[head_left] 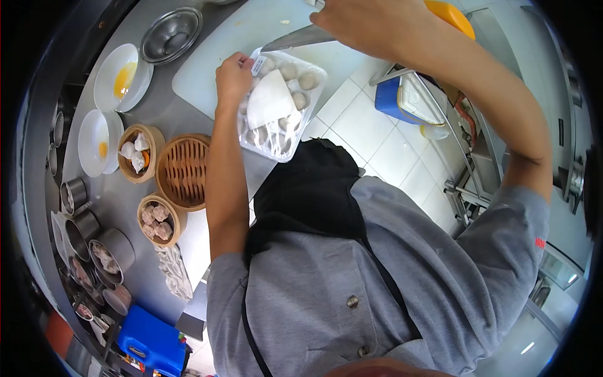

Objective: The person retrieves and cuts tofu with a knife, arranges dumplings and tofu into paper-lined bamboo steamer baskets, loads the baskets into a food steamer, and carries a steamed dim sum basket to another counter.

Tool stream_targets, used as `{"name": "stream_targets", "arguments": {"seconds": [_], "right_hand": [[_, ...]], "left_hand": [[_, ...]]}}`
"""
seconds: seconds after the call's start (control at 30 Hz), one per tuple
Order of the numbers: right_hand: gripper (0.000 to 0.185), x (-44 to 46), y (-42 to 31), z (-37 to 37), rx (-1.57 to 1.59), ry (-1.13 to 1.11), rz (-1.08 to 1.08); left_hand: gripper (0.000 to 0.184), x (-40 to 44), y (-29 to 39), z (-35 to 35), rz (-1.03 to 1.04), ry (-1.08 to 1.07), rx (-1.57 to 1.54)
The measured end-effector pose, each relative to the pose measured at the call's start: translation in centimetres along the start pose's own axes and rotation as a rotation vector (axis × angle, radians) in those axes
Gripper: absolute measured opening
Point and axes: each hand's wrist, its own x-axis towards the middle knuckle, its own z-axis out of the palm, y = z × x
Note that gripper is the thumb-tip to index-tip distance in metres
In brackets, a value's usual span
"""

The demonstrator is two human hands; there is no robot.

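Knife blade beside a wrapped tray

The left hand (234, 78) pinches the far left corner of the wrapped tray (300, 119); the right hand (355, 22) grasps the knife (295, 40). Bamboo steamers (182, 173) sit left.

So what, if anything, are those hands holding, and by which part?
The left hand holds a wrapped tray by its labelled corner. The right hand appears to hold a knife; its exact grip is hidden.

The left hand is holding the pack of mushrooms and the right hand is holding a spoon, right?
Not quite: the head view shows the right hand holding a knife, not a spoon. The left hand does hold the pack of mushrooms.
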Motion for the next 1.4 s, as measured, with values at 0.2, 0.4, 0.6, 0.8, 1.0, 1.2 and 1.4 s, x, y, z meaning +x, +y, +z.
{"name": "stream_targets", "arguments": {"seconds": [0.2, 0.4, 0.6, 0.8, 1.0, 1.2, 1.4], "right_hand": [[0.013, -3.8, 2.2, -4.3, -0.049, -0.337, -0.039], [0.024, -4.6, 3.1, -0.2, 0.292, -0.262, 0.482], [0.049, 3.0, -2.0, 19.9, 0.34, 0.196, 0.343], [0.039, 7.7, -6.8, 25.6, 0.333, 0.504, 0.344], [0.019, 8.7, -10.5, 21.8, 0.938, 0.944, 0.105], [0.029, 8.8, -11.6, 21.6, 1.13, 0.885, 0.07], [0.033, 8.9, -9.6, 18.7, 1.898, 0.177, 0.091]], "left_hand": [[0.016, -1.3, -0.9, -0.3, -0.115, 0.084, 0.055], [0.026, -2.5, -1.0, -1.5, 0.357, 0.334, 0.226], [0.027, -0.4, -1.4, -2.0, 0.49, -0.009, 0.336], [0.019, -0.6, -1.6, -1.6, 0.482, 0.094, 0.282], [0.013, -1.1, -1.5, -1.7, 0.499, 0.146, 0.255], [0.011, -2.1, -1.3, -2.4, 0.526, 0.269, 0.229], [0.01, -11.4, 3.4, -7.3, 0.427, -0.132, -0.032]]}}
